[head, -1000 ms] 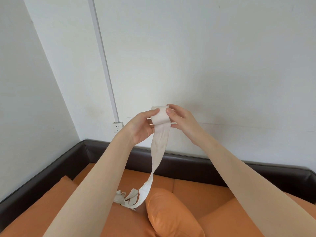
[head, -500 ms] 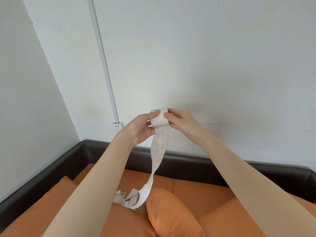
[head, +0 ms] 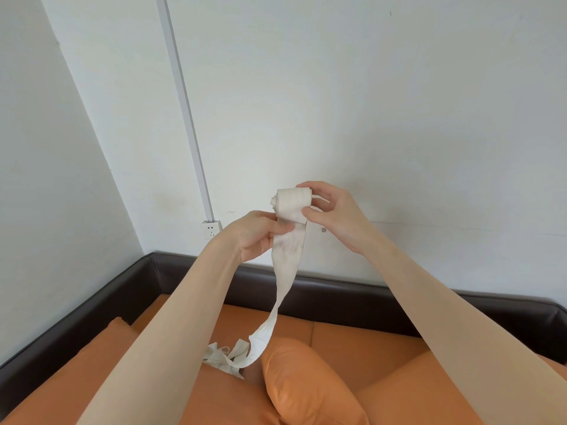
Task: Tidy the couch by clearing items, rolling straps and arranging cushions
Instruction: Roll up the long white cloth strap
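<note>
Loose end of the strap (head: 277,289) partly hidden behind the left forearm (head: 171,320); near cushion (head: 310,384) and couch (head: 362,302) cut off at the bottom edge.

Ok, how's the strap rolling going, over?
Right hand holds roll. Left hand pinches strap. Loose tail on couch. Nothing blocking.

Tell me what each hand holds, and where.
Right hand pinches the strap's rolled end; left hand pinches the strap just below the roll.
</note>
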